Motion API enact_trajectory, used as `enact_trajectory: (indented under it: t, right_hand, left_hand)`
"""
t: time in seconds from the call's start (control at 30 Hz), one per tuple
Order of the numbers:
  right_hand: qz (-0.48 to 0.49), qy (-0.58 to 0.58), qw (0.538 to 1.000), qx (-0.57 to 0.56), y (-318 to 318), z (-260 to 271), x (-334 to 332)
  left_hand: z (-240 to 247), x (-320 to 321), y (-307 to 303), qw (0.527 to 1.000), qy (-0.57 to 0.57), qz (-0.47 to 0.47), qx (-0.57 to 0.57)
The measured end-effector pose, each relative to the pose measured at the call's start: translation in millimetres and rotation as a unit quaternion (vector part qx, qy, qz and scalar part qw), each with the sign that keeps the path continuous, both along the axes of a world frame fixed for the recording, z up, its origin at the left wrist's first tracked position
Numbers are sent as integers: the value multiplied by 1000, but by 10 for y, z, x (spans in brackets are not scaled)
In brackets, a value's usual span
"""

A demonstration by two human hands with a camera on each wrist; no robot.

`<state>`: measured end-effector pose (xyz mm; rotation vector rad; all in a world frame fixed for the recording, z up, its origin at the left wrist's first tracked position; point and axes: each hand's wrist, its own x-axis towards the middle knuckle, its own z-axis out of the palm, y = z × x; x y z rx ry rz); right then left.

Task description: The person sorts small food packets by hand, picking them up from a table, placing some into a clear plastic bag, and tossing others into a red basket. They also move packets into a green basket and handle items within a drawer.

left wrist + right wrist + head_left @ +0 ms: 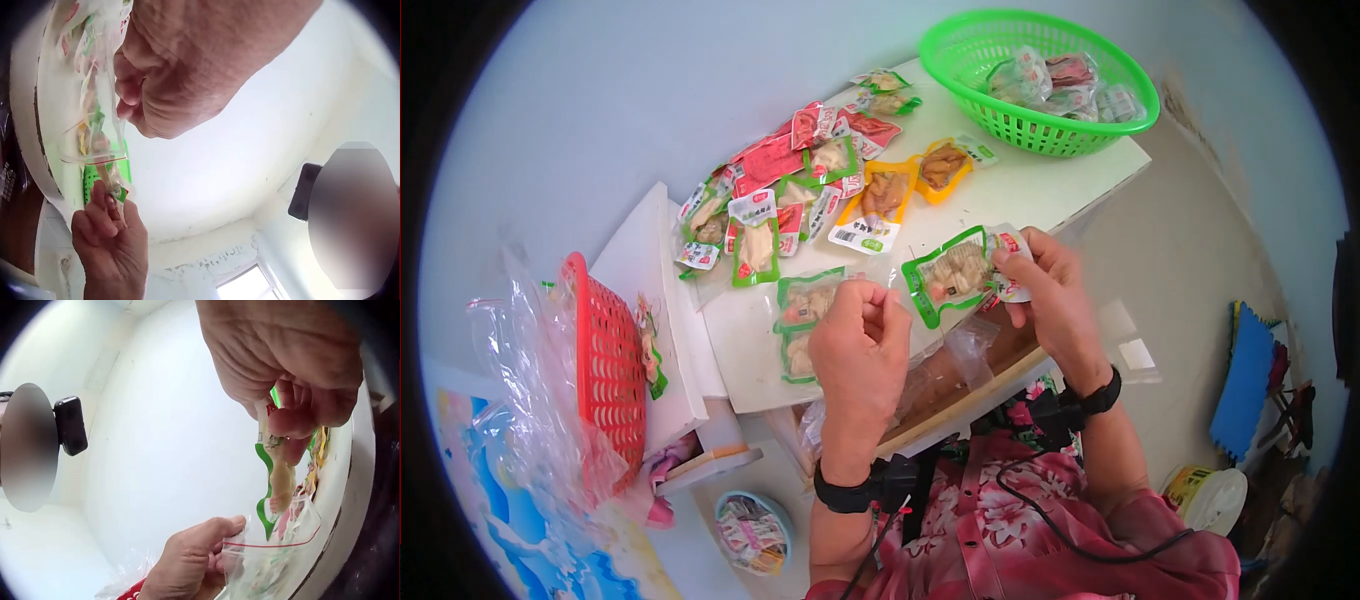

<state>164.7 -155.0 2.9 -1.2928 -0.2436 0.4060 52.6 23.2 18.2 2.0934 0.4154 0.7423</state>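
My left hand (pixel 860 355) (pixel 194 62) (pixel 187 559) pinches the edge of a clear zip bag (pixel 253 565), whose red-lined mouth gapes in the right wrist view. Green-edged packets (pixel 808 305) show through the bag on the table's front part. Between thumb and fingers, my right hand (pixel 1060 305) (pixel 112 250) (pixel 287 356) holds a green-edged packet of pale food (pixel 952 275) (pixel 282 484) by its end. In the right wrist view this packet hangs tilted at the bag's mouth; whether it touches the bag I cannot tell.
Red, green and white packets (pixel 770 165) lie piled along the table's back, with yellow-edged packets (pixel 885 195) beside them. A green basket (pixel 1040 130) holding bags stands at the back right. At left are a red basket (pixel 610 370) and clear plastic bags (pixel 525 350); below is an open drawer (pixel 960 395).
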Motion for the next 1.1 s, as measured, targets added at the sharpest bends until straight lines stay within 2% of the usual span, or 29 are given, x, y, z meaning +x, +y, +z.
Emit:
enact_trajectory:
  t: [0.1, 0.4, 0.5, 0.6, 0.7, 0.77, 0.83, 0.93, 1.0, 1.1]
  right_hand:
    - [17, 16, 999, -25, 102, -30, -73]
    - [173, 52, 984, 7, 557, -56, -155]
    - [160, 58, 984, 50, 770, -221, -142]
    - [192, 48, 980, 15, 790, -147, -141]
    - [157, 86, 984, 19, 797, -56, -219]
    - [196, 207, 955, 88, 808, -543, -13]
    - [230, 217, 941, 123, 817, -597, -5]
    - [243, 109, 958, 106, 729, -442, -86]
    - [202, 96, 972, 71, 809, -304, -102]
    - [215, 4, 975, -49, 865, -152, -35]
  left_hand:
    - [-4, -6, -59, 999, -1, 2, -40]
    - [30, 5, -91, 998, -55, -12, 32]
    - [23, 18, -137, 998, -61, -18, 24]
    - [3, 29, -154, 997, -73, -31, 14]
    - [17, 30, -164, 995, -90, -38, -4]
    - [20, 21, -167, 995, -95, -41, -7]
    - [-3, 21, -197, 994, -100, -45, -5]
    - [-46, 0, -184, 994, -101, -43, -14]
    - [-76, -19, -153, 994, -94, -45, -35]
    - [-98, -70, -98, 994, -83, -47, -55]
